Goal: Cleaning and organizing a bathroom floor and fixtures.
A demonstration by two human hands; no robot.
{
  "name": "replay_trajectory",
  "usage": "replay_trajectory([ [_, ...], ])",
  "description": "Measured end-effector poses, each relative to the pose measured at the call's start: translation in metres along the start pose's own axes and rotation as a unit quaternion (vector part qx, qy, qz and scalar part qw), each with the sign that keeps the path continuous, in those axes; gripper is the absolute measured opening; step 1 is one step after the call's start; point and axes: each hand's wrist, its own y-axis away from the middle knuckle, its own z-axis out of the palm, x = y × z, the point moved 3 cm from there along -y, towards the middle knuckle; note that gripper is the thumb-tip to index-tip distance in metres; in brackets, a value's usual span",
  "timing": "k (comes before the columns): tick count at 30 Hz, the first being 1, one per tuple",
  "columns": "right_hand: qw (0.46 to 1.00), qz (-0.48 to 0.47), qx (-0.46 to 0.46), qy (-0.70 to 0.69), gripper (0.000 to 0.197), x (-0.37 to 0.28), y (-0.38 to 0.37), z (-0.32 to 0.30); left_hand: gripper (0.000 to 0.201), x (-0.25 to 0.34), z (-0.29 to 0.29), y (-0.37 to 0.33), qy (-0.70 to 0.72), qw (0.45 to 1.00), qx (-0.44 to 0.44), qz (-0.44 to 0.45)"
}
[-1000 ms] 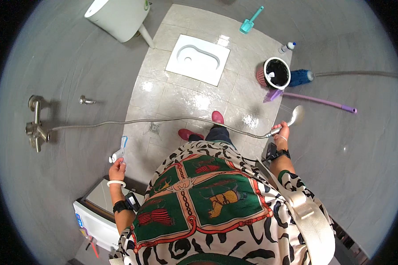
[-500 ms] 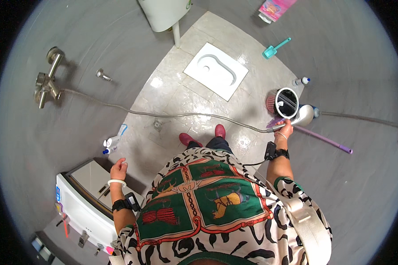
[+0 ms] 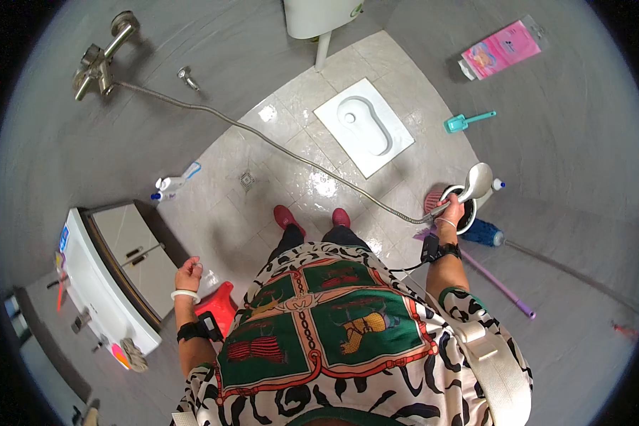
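A metal shower head (image 3: 478, 180) is in my right hand (image 3: 450, 211), whose fingers wrap round its handle. Its face points away from me, above the rim of a waste bin (image 3: 468, 226). From the handle a flexible metal hose (image 3: 284, 150) runs left to the wall-mounted mixer tap (image 3: 99, 65), sagging over the wet floor. My left hand (image 3: 188, 274) hangs at my left with its fingers curled in and nothing visible in them. Near it are the white vanity cabinet (image 3: 131, 245) and a red plastic object (image 3: 219, 307), partly covered by my forearm.
A white squat toilet (image 3: 366, 128) is set in the tiled floor (image 3: 291, 184). To the right are a teal scoop (image 3: 461, 122), a blue mop head (image 3: 484, 233) and a purple broom handle (image 3: 500, 285). White bottles (image 3: 169, 186) stand by the left wall, near a floor drain (image 3: 246, 179).
My view has turned, and the room's fixtures sit differently in the picture. The shower head now points more away from me. My right hand still grips it; my left hand is still curled.
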Motion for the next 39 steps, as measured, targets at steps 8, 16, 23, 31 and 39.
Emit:
replay_trajectory([
  [8,0.99,-0.012,-0.084,0.115,0.012,-0.029,-0.061,0.012,0.024,-0.036,0.101,0.092,0.102,0.994,0.025,-0.015],
  [16,0.891,-0.077,-0.304,0.328,0.015,-0.013,-0.082,0.04,0.027,-0.056,0.168,0.179,0.195,0.972,0.072,-0.106],
  [23,0.808,-0.101,-0.411,0.41,0.01,-0.019,-0.06,0.089,0.026,-0.081,0.242,0.24,0.209,0.957,0.147,-0.134],
  [31,0.686,-0.204,-0.553,0.426,0.007,-0.007,0.014,0.122,0.027,-0.101,0.337,0.33,0.262,0.929,0.207,-0.157],
  [39,0.261,-0.493,-0.699,0.449,0.007,0.006,0.128,0.112,0.031,-0.023,0.417,0.419,0.272,0.897,0.223,-0.268],
])
